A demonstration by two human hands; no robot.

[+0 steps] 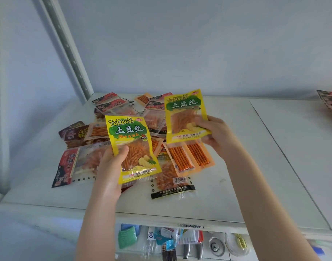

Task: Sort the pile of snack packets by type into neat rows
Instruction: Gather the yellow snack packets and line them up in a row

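Each hand grips an upright yellow packet, left hand [112,164] at seven o'clock, right hand [212,134] at three, above the pile [123,117] on the shelf [227,185].

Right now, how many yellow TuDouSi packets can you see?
2. One yellow packet is in the left hand; the other yellow packet is in the right hand. More may be buried in the pile.

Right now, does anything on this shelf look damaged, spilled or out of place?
Nothing looks torn or spilled. The pile is jumbled, packets overlapping at all angles, and one packet lies face down, barcode up. Each hand holds a yellow packet.
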